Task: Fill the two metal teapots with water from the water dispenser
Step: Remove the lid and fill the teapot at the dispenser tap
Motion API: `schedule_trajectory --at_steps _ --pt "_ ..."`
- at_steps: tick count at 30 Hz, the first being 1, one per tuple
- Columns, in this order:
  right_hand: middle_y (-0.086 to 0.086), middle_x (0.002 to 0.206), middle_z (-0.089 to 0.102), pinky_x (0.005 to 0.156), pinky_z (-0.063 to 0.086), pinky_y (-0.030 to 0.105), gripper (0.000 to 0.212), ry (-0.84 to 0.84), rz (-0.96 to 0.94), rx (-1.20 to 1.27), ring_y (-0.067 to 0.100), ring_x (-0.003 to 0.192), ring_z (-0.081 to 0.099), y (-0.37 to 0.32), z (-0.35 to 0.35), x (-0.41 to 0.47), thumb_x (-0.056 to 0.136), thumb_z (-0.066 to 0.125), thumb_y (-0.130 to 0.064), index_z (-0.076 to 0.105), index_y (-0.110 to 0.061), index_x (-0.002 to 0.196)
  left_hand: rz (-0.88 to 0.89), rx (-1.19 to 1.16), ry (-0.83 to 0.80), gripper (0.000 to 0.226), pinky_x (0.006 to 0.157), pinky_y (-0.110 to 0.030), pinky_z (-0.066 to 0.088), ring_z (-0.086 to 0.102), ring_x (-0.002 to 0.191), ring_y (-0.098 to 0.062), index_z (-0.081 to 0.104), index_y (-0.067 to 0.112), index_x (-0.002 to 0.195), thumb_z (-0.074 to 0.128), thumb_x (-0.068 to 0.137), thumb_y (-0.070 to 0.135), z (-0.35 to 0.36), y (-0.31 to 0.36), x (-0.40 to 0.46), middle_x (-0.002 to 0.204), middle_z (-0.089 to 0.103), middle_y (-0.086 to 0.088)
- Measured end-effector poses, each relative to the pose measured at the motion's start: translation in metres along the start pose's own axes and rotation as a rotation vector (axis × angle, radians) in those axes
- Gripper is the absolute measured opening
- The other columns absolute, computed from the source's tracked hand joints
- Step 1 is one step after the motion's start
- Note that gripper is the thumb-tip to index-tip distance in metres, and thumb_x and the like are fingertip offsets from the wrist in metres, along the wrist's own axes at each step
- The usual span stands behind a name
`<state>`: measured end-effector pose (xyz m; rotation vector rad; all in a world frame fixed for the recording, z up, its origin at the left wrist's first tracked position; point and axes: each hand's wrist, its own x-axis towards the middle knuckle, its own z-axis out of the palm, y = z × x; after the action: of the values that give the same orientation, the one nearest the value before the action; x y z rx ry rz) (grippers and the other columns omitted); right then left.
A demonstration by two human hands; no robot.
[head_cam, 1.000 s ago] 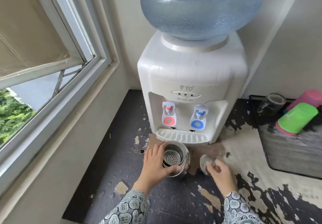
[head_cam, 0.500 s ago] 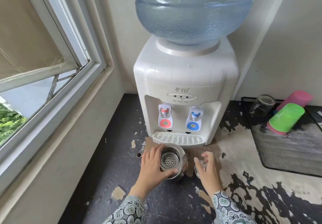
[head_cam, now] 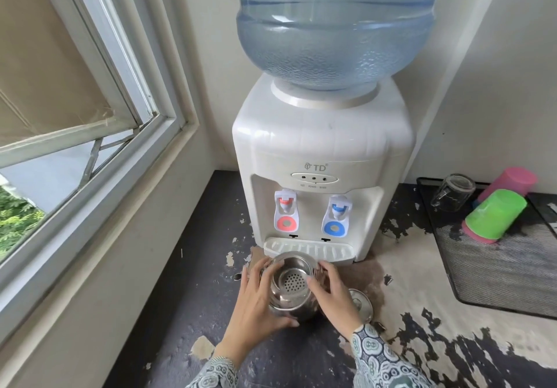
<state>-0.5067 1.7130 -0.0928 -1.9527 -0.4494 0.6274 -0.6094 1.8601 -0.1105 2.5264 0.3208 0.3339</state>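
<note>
Now both hands, left [head_cam: 256, 300] & right [head_cam: 333, 294], clasp the open teapot [head_cam: 291, 285] at lower centre of frame, taps [head_cam: 310, 217] just above, lid [head_cam: 360, 304] right on bench [head_cam: 407, 282].

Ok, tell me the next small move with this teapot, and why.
Probably lift the teapot up and forward until its open mouth sits under a tap, likely the blue tap. Both the left hand and right hand grip it, the lid lies off beside it, and it sits in front of the drip tray, short of either spout.
</note>
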Motion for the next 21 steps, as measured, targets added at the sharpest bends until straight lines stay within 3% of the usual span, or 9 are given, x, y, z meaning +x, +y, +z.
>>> schedule_trajectory --at_steps 4,6,8,11,14,18,21 --pt "0.000 0.116 0.051 0.089 0.035 0.029 0.051 -0.028 0.012 -0.007 0.017 0.109 0.049 -0.025 -0.007 0.022 0.087 0.046 -0.051 0.039 -0.020 0.127 -0.041 -0.198 0.034 0.109 0.113 -0.029 0.026 0.033 0.130 -0.009 0.032 0.025 0.134 0.076 0.045 0.069 -0.024 0.001 0.021 0.134 0.036 0.006" --pt "0.010 0.116 0.056 0.086 0.037 0.030 0.042 -0.043 0.004 0.032 0.019 0.102 0.052 -0.034 -0.008 0.032 0.089 0.045 -0.048 0.044 -0.017 0.116 -0.070 -0.252 0.014 0.105 0.109 -0.027 0.033 0.039 0.125 -0.007 0.032 0.029 0.130 0.082 0.044 0.063 -0.035 0.001 0.032 0.130 0.039 0.007" --pt "0.007 0.114 0.054 0.088 0.037 0.028 0.039 -0.070 0.010 0.050 0.015 0.100 0.050 -0.041 -0.007 0.039 0.089 0.042 -0.049 0.042 -0.020 0.114 -0.101 -0.252 -0.007 0.104 0.107 -0.031 0.037 0.041 0.122 -0.010 0.035 0.026 0.129 0.087 0.043 0.053 -0.043 -0.002 0.042 0.128 0.042 0.005" --pt "0.005 0.127 0.051 0.102 0.036 0.034 0.044 -0.099 0.013 0.072 0.019 0.118 0.048 -0.046 -0.004 0.047 0.092 0.037 -0.048 0.038 -0.018 0.124 -0.132 -0.235 -0.030 0.100 0.103 -0.033 0.040 0.043 0.120 -0.014 0.037 0.023 0.127 0.090 0.044 0.045 -0.049 -0.004 0.052 0.125 0.045 0.002" --pt "0.004 0.150 0.025 0.115 0.021 0.038 0.052 -0.060 -0.035 0.067 0.018 0.139 0.023 -0.053 -0.001 0.049 0.095 0.033 -0.041 0.023 -0.018 0.141 -0.133 -0.238 -0.020 0.093 0.096 -0.027 0.040 0.044 0.115 -0.012 0.038 0.027 0.121 0.089 0.045 0.046 -0.052 -0.005 0.060 0.119 0.047 0.006" --pt "0.006 0.148 0.024 0.113 0.018 0.035 0.046 -0.022 -0.093 0.035 0.019 0.138 0.018 -0.061 0.002 0.052 0.097 0.032 -0.032 0.024 -0.022 0.141 -0.139 -0.207 -0.009 0.094 0.102 -0.033 0.039 0.045 0.116 -0.015 0.039 0.023 0.124 0.087 0.047 0.048 -0.053 -0.005 0.068 0.122 0.049 0.005" --pt "0.008 0.145 0.030 0.110 0.023 0.032 0.043 -0.016 -0.093 0.019 0.021 0.134 0.026 -0.065 0.001 0.055 0.097 0.033 -0.027 0.027 -0.021 0.140 -0.150 -0.088 -0.019 0.098 0.115 -0.044 0.018 0.038 0.128 -0.015 0.038 0.022 0.131 0.076 0.051 0.064 -0.050 -0.007 0.069 0.130 0.044 0.008"
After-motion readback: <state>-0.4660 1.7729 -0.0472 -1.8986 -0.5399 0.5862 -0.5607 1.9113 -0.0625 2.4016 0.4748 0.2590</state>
